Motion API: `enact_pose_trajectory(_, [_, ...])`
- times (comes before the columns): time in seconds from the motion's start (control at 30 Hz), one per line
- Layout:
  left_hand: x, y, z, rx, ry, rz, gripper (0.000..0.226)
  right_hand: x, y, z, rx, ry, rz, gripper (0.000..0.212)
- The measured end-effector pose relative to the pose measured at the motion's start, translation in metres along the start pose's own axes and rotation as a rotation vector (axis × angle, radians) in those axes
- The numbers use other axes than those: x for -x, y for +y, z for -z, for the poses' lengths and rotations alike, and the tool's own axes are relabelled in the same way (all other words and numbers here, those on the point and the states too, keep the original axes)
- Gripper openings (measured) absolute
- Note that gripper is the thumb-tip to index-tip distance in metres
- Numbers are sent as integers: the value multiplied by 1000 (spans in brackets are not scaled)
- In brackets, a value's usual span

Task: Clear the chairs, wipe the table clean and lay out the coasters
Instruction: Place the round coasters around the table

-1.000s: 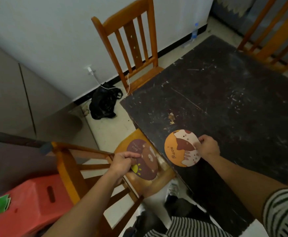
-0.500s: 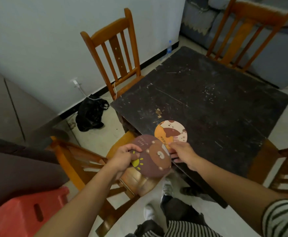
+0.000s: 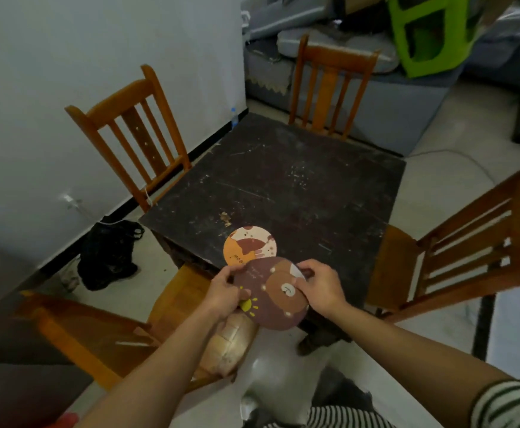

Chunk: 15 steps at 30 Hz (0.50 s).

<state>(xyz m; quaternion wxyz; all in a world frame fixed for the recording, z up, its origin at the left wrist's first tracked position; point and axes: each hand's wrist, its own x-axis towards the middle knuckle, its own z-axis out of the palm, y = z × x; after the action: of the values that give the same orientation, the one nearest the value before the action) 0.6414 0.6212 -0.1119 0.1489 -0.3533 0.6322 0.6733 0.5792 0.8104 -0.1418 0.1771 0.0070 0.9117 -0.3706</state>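
Bear coaster (image 3: pixel 272 296) before cat coaster (image 3: pixel 249 246) on table (image 3: pixel 298 186).

An orange round coaster (image 3: pixel 249 246) printed "Meow" lies flat on the dark, scratched table (image 3: pixel 298 186), near its front edge. A brown coaster (image 3: pixel 271 301) with a bear face and a yellow sun is held over that edge, overlapping the orange one's rim.

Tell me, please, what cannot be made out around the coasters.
Head view: the orange coaster, near edge under the brown coaster.
Head view: any coaster behind it, covered by the gripping left hand and right hand.
Head view: the bottle by the wall, too small to read.
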Motion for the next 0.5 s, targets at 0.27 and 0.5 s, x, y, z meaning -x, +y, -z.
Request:
enact_pose_trajectory(0.27, [-27,16,-89,49,-35,73,47,-39,62,72,-39,107,24,15])
enact_pose_trajectory(0.5, [-63,34,-174,122,14,156,35,-115,110,133,-83,-8,54,21])
